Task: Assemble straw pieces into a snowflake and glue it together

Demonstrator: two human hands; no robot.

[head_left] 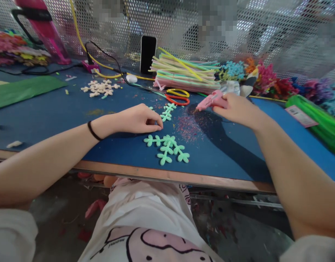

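Note:
My left hand (138,119) rests on the blue table (47,116), fingers curled and pinched at the lower end of a small mint-green pipe-cleaner branch (167,112). A larger mint-green branched piece (167,147) lies just in front of that hand, near the table's front edge. My right hand (236,108) is closed round a pink glue gun (211,100), whose nozzle points left and down toward the table, a short way right of the small branch. Reddish glitter-like specks (187,128) are scattered between the two hands.
Orange-and-yellow scissors (176,96) lie behind the work spot. A stack of pastel pipe cleaners (183,72), a black phone (148,54), a white snowflake-shaped piece (99,88), green sheet (22,91), green bundle (320,120) and colourful finished pieces (268,78) ring the table. Mesh wall behind.

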